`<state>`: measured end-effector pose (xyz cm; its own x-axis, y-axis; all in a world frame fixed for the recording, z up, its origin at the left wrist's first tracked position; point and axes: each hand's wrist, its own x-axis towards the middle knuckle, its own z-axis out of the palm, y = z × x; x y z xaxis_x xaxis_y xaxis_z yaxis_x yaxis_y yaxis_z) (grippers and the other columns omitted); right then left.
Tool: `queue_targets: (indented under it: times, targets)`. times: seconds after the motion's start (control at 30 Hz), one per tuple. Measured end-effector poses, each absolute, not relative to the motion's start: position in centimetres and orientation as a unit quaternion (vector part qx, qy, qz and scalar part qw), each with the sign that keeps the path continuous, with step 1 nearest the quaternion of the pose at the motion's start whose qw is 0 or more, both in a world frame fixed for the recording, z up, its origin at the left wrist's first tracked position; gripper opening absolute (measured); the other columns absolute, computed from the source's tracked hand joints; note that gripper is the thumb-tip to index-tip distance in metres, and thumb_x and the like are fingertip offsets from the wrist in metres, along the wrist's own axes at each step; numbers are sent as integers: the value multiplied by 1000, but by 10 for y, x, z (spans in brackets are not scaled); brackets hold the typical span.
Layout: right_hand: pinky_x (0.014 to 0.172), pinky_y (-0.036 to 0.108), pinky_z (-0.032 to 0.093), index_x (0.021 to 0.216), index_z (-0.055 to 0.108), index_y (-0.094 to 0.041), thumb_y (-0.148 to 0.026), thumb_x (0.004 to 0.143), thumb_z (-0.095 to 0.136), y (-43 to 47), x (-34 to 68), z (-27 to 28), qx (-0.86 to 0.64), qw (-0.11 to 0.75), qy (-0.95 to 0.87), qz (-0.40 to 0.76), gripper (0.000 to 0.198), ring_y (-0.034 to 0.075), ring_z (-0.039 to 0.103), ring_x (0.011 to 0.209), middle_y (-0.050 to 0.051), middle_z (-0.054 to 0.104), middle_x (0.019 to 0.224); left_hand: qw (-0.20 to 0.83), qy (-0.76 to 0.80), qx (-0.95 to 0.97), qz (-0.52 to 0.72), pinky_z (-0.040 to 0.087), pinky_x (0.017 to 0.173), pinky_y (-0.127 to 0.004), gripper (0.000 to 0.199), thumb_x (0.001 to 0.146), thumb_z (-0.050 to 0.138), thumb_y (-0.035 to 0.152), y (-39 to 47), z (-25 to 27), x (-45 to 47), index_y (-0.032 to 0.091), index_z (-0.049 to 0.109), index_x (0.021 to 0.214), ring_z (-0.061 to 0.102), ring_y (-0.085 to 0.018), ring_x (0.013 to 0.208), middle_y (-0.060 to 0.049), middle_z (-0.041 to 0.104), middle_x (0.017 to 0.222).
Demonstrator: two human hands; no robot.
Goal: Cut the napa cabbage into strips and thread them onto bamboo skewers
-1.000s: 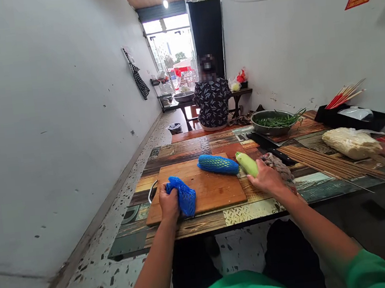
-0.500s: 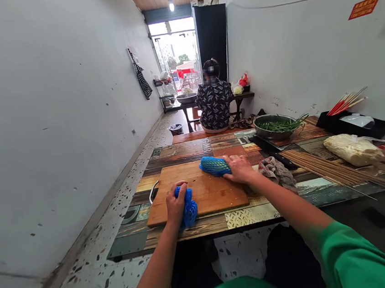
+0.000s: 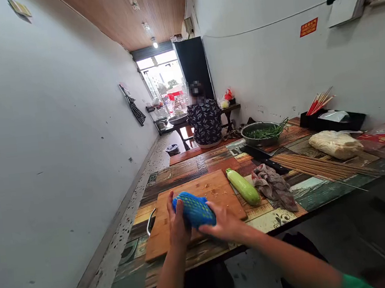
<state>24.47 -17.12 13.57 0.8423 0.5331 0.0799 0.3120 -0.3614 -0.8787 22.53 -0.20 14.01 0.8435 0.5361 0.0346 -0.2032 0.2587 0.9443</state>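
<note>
A zucchini in a blue mesh sleeve (image 3: 195, 210) is held above the wooden cutting board (image 3: 156, 239), tilted down to the right. My left hand (image 3: 178, 223) is closed around its left end, the thumb on top. My right hand (image 3: 225, 224) grips the other end, with its fingers partly hidden behind the sleeve. A bare pale green zucchini (image 3: 243, 186) lies along the board's right edge. Small crumbs are scattered on the board.
Right of the bare zucchini lie a crumpled cloth (image 3: 274, 186), a black-handled cleaver (image 3: 262, 157) and many thin skewers (image 3: 318, 163). Behind them stand a bowl of greens (image 3: 263, 133) and a bagged pale bundle (image 3: 335, 143). A person (image 3: 204, 120) sits beyond the table, facing away.
The sleeved zucchini has been lifted off the board and brought left, and both hands now hold it. The bare zucchini has come into view. The camera has tilted and turned right.
</note>
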Motion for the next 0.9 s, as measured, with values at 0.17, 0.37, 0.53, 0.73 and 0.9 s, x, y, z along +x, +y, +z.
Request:
queue_targets:
  times: [0.17, 0.37, 0.53, 0.73, 0.9]
  targets:
    - [112, 48, 38, 148, 43, -4, -48, 93, 49, -157, 219, 124, -840, 484, -230, 86, 70, 35, 51, 137, 27, 52, 146, 648, 198, 659, 325, 55, 79, -30, 55, 77, 67, 68, -35, 139, 220, 23, 71, 110, 66, -21, 93, -5, 70, 107]
    - [99, 46, 45, 126, 58, -10, -44, 100, 33, -164, 241, 151, -885, 421, -186, 65, 49, 34, 66, 113, 24, 69, 117, 691, 213, 601, 342, 54, 81, -34, 53, 77, 63, 71, -68, 120, 232, 21, 71, 88, 68, -23, 89, -7, 74, 93]
    - [103, 44, 46, 144, 44, -19, -60, 81, 64, -163, 256, 145, -814, 535, -217, 68, 77, 31, 63, 121, 16, 64, 134, 654, 283, 591, 378, 43, 60, -30, 49, 73, 71, 67, -49, 143, 265, 19, 61, 64, 54, -16, 60, 0, 59, 59]
    - [81, 42, 57, 127, 57, -21, -67, 71, 67, -150, 276, 143, -642, 717, -136, 237, 73, 31, 70, 103, 9, 75, 105, 645, 280, 576, 417, 41, 61, -25, 40, 87, 62, 53, -22, 156, 306, 19, 55, 67, 47, -11, 59, 4, 52, 62]
    - [67, 36, 58, 107, 61, -22, -60, 66, 77, -134, 245, 136, -467, 816, -62, 334, 58, 25, 72, 78, 3, 75, 82, 615, 333, 562, 441, 44, 71, -28, 36, 91, 59, 47, 3, 142, 315, 21, 52, 68, 56, -16, 69, -1, 56, 68]
